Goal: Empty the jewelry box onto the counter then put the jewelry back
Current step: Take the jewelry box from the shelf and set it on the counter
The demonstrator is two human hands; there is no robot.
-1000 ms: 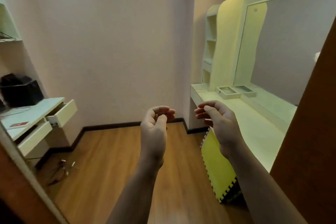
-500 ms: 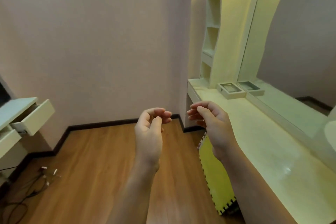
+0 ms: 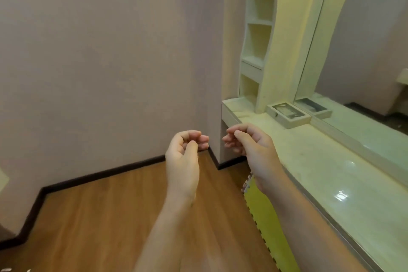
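I see the pale rectangular jewelry box with its glass-panelled top [image 3: 295,122] on the glossy cream counter [image 3: 320,172], the wall mirror [image 3: 364,40] just behind it. Short of the box and off to its left, both hands hang in the air: left hand [image 3: 183,161], right hand [image 3: 251,150]. Their fingers are loosely curled, thumbs near the fingertips, with nothing visible in either.

There are two hands, one left hand [image 3: 182,161] and one right hand [image 3: 254,150]. One jewelry box [image 3: 288,115], one counter [image 3: 331,172], one mirror [image 3: 364,40]. One shelf unit [image 3: 258,35], one foam mat [image 3: 265,216].
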